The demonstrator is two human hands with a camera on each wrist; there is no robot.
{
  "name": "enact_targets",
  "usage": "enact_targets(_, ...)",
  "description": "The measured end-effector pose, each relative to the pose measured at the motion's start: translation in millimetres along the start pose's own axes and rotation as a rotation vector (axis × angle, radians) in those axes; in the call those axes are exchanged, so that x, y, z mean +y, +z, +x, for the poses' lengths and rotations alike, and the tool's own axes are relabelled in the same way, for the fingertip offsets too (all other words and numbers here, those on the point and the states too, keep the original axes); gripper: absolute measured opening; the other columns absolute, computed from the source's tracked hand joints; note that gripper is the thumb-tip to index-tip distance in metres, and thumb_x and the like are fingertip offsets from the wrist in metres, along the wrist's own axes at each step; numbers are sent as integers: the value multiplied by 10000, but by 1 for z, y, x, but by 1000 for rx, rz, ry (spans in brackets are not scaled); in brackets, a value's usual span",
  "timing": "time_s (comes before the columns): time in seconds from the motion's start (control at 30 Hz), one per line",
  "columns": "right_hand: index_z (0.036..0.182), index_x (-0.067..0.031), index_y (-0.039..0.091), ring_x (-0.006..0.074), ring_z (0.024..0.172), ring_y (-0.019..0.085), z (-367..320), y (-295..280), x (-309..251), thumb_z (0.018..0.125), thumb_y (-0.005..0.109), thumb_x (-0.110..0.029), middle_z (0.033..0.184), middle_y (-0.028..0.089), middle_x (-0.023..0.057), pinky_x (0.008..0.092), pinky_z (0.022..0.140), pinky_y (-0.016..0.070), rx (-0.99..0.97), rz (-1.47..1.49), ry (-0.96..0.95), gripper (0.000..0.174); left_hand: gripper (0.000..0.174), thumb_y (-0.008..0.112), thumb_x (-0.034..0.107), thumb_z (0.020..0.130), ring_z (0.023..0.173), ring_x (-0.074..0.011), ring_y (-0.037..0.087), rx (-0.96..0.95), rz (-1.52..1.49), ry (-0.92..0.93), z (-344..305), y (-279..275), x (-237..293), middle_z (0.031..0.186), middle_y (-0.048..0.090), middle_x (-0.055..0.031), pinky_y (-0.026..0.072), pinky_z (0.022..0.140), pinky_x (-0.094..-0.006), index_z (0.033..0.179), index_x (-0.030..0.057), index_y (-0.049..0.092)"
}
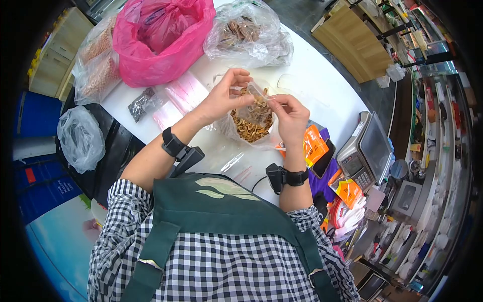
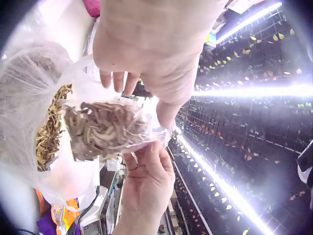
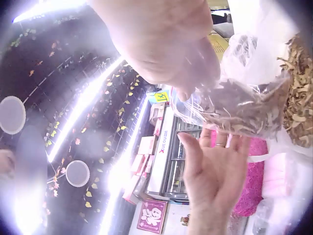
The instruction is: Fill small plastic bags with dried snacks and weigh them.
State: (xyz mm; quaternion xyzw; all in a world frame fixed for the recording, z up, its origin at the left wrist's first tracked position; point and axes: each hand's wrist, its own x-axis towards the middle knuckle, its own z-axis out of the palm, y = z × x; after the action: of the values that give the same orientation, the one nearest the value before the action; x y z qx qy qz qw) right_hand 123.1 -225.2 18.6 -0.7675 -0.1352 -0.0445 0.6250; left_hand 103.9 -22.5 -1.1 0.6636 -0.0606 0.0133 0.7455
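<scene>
A small clear zip bag (image 2: 105, 128) is full of thin dried brown strips. Thumb and fingers of my right hand (image 1: 292, 118) pinch it by its top edge. My left hand (image 1: 229, 95) is at the other side of the bag's mouth, its thumb spread from the fingers; in the right wrist view its fingertips reach the bag's underside. Under both hands a larger translucent plastic bag (image 2: 24, 98) stands wide at the top, with loose dried strips (image 1: 249, 132) of a similar kind inside.
A pink plastic bag (image 1: 131, 60) and a clear bag of dark dried pieces (image 1: 241, 32) stand at the table's far side. Flat empty bags (image 1: 186, 93) lie left. A scale (image 1: 354, 161), orange packets (image 1: 314, 146) and a phone (image 1: 323, 160) are at the right.
</scene>
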Motion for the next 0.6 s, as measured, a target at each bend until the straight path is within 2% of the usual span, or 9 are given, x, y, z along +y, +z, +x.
enact_targets(0.03, 881, 15, 705, 82, 663, 623, 3, -5, -3, 820, 730, -17, 801, 704, 34, 239, 596, 508, -18, 37, 44, 74, 725, 759, 180, 811, 1109, -141, 515, -91, -36, -53, -3, -1, -2, 1245, 552, -85, 423, 939, -300, 1409, 38, 374)
enact_targets(0.07, 881, 15, 705, 82, 663, 623, 5, -7, -7, 820, 730, -17, 801, 704, 34, 239, 596, 508, -27, 37, 45, 74, 887, 835, 187, 741, 1210, -167, 476, -182, -71, -108, -6, -3, -5, 1322, 517, -105, 384, 1027, -326, 1439, 43, 306)
enact_targets(0.17, 869, 36, 695, 63, 639, 598, 10, -7, -12, 829, 731, -14, 752, 677, 25, 202, 584, 485, -89, 250, 96, 73, 861, 857, 122, 691, 1229, -176, 490, -189, -16, -129, -19, 9, -4, 1294, 553, -101, 382, 1051, -325, 1405, 24, 385)
enact_targets(0.2, 869, 36, 695, 63, 639, 598, 11, -7, -12, 829, 731, -14, 752, 677, 25, 202, 584, 485, -92, 250, 96, 73, 861, 857, 122, 691, 1229, -176, 490, -186, -16, -129, -19, 8, -8, 1294, 553, -101, 382, 1051, -325, 1405, 24, 385)
enact_targets(0.27, 876, 37, 693, 65, 659, 603, 12, -9, -14, 828, 728, -10, 744, 675, 30, 203, 593, 485, -116, 141, 137, 76, 799, 845, 78, 688, 1187, -168, 524, -313, -149, -301, -17, 8, -17, 1268, 581, -88, 397, 1032, -309, 1375, 8, 443)
enact_targets(0.37, 872, 36, 690, 69, 682, 611, 15, -20, -9, 840, 721, -24, 740, 674, 27, 208, 616, 489, -99, 70, 75, 75, 736, 822, 27, 693, 1153, -162, 550, -265, -138, -352, -15, -1, -13, 1230, 604, -71, 412, 1019, -309, 1347, -3, 484)
enact_targets(0.5, 865, 43, 683, 87, 698, 629, 15, -22, -2, 855, 707, -31, 756, 681, 43, 221, 660, 507, -148, 58, 49, 80, 764, 815, -4, 687, 1157, -161, 547, -240, -252, -349, -16, -6, -15, 1239, 599, -63, 418, 1014, -307, 1366, -4, 463)
enact_targets(0.6, 883, 51, 674, 106, 727, 645, 14, -20, -7, 880, 688, -42, 792, 691, 65, 237, 694, 524, -98, 222, 85, 94, 769, 806, -34, 685, 1157, -163, 548, -239, -314, -339, -18, -2, -9, 1243, 598, -66, 423, 1015, -311, 1369, -3, 457)
